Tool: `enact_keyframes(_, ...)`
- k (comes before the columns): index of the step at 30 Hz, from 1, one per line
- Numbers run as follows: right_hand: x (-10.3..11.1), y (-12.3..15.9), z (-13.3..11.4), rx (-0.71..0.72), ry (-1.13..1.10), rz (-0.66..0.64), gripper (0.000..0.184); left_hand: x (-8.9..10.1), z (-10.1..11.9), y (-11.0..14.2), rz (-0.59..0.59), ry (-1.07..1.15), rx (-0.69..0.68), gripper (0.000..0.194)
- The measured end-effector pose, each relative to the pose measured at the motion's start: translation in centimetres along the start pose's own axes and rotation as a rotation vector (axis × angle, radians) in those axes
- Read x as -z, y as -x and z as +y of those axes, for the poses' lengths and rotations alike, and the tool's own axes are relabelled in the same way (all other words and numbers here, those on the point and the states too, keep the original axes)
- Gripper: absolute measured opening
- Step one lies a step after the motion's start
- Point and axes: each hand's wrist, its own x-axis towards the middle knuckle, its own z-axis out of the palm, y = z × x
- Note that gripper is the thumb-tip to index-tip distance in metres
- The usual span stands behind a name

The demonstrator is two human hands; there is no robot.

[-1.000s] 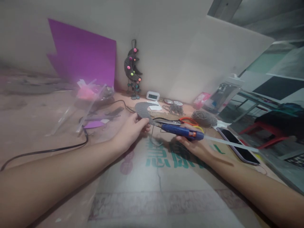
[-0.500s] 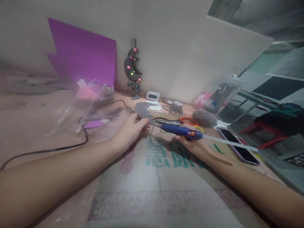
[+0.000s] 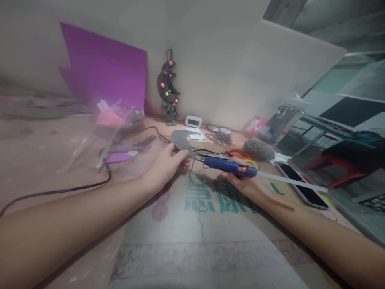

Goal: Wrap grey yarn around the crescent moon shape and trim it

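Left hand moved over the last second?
No visible shift either way: judged against the white clock, the left hand is at the same spot on its near side, pinching the gray crescent.

Mid-frame: left hand (image 3: 171, 162) pinches crescent (image 3: 180, 139), right hand (image 3: 240, 181) grips glue gun (image 3: 224, 165), nozzle (image 3: 200, 159) at crescent's lower end.

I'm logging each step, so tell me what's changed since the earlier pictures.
No clear movement; nothing was taken hold of or let go. The left hand still holds the grey crescent, and the right hand the blue glue gun, its tip by the crescent's lower end. The clock and phone stayed put.
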Motion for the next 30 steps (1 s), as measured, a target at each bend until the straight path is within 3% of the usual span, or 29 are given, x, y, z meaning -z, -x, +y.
enact_keyframes(30,0.11,-0.07,0.04,0.024,0.02,0.051,0.019,0.04,0.0,-0.05,0.006,0.042,-0.001,0.013)
